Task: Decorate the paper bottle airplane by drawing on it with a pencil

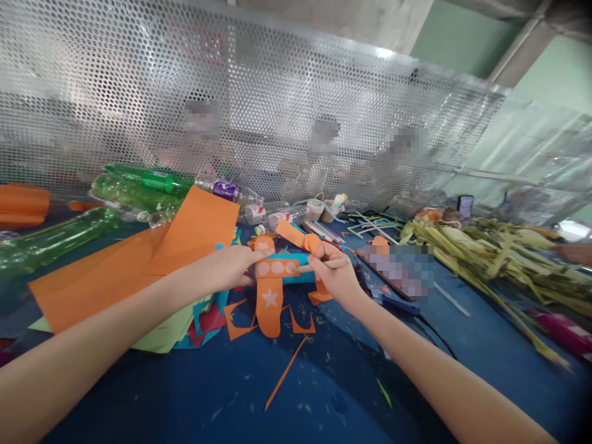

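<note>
A toy airplane (269, 316) made of a blue tube with orange paper wings lies in front of me. White stars mark its wings, and an orange strip with a row of white circles runs along its side. My left hand (239, 264) grips the left end of the tube, its fingers partly hidden behind the body. In my right hand (337, 275), a thin pale stick (304, 268) is pinched, with its tip at the rightmost circle. An orange paper tail piece (312, 243) stands by the right fingers.
Orange sheets (198, 231) and pale green paper (164, 330) lie left, with green bottles (60, 240) beyond. Paper scraps (303, 320) surround the airplane. Rightward are a phone (386, 271), a blue tool with a cord (400, 303) and corn husks (462, 259). Perforated metal (287, 74) stands behind.
</note>
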